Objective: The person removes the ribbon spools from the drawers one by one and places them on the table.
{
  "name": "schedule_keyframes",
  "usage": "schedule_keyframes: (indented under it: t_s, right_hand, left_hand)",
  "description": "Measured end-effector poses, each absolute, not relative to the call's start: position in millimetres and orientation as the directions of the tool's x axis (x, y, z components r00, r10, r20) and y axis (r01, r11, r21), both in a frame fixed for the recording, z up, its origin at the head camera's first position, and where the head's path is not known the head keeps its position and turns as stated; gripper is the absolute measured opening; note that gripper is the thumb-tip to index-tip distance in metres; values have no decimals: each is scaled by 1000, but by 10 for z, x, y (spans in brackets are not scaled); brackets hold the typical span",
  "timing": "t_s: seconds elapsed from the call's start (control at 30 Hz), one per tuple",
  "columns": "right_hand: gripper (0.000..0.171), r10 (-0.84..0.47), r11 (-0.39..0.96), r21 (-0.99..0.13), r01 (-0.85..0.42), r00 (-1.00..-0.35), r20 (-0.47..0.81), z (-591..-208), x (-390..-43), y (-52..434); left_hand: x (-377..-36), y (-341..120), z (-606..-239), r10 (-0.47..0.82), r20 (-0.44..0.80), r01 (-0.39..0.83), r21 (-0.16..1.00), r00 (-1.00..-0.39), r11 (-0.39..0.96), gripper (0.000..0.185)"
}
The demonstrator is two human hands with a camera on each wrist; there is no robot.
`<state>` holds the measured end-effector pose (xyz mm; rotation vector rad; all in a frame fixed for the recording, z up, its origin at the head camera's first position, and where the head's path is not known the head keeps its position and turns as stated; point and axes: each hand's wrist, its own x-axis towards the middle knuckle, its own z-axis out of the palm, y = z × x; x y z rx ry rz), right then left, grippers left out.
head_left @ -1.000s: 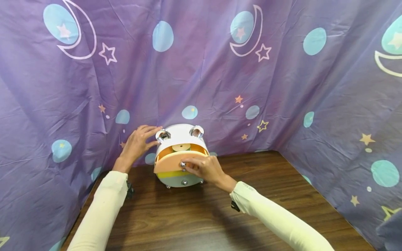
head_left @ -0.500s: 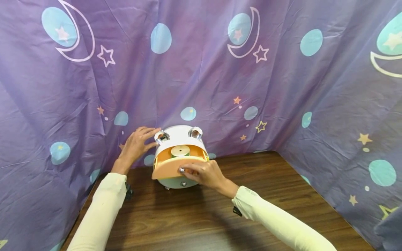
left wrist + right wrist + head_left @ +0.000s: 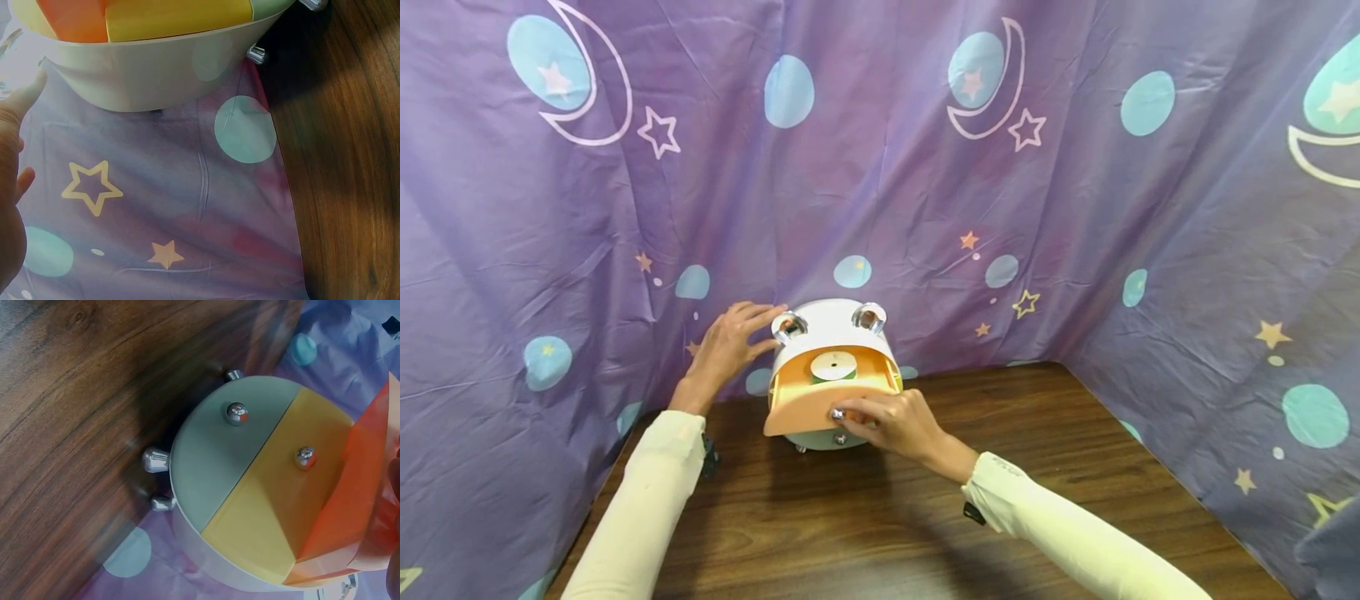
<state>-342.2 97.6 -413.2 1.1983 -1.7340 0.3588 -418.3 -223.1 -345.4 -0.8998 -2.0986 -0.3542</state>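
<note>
A rounded white drawer box [image 3: 831,315] with two shiny ring-shaped eyes stands at the back of the table. Its orange top drawer [image 3: 801,413] is pulled out. Inside sits a round piece [image 3: 833,365] with a white top, green edge and small centre hole. My right hand [image 3: 898,423] pinches the drawer's silver knob [image 3: 837,413]. My left hand [image 3: 724,348] has its fingertips against the box's upper left side, by the left eye [image 3: 789,327]. Below, the yellow drawer [image 3: 272,494] and the pale green drawer [image 3: 244,447] are closed, each with a silver knob.
The dark wood table [image 3: 805,517] reaches toward me in front of the box. A purple cloth [image 3: 865,167] with moons and stars hangs close behind it and along the sides. Short silver feet [image 3: 156,460] hold the box off the table.
My right hand has drawn the orange drawer farther out toward me, and more of the round piece inside shows. The left hand has stayed at the box's side.
</note>
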Motion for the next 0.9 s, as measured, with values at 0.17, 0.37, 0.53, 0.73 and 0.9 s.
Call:
schedule_keyframes:
  t_s: [0.17, 0.37, 0.53, 0.73, 0.9]
  right_hand:
    - [26, -559, 465, 264, -845, -50, 827, -4134, -3378, 1010]
    - [28, -569, 450, 269, -851, -41, 821, -4148, -3323, 1037]
    - [29, -576, 447, 267, -854, -47, 816, -4160, -3295, 1043]
    - [28, -586, 431, 266, -862, -44, 809, -4180, -3273, 1046]
    - [29, -594, 430, 278, -859, -37, 803, -4186, -3256, 1047]
  left_hand:
    - [-4205, -2219, -3455, 477, 765, 694, -56, -432, 718, 67]
    - [-4199, -2223, -3458, 464, 750, 677, -29, -472, 736, 68]
    - [-4190, -2230, -3453, 464, 749, 678, -27, -473, 735, 68]
    - [-4180, -2231, -3451, 466, 754, 681, -34, -463, 732, 68]
    - [-4174, -2228, -3450, 466, 756, 682, -35, -459, 730, 68]
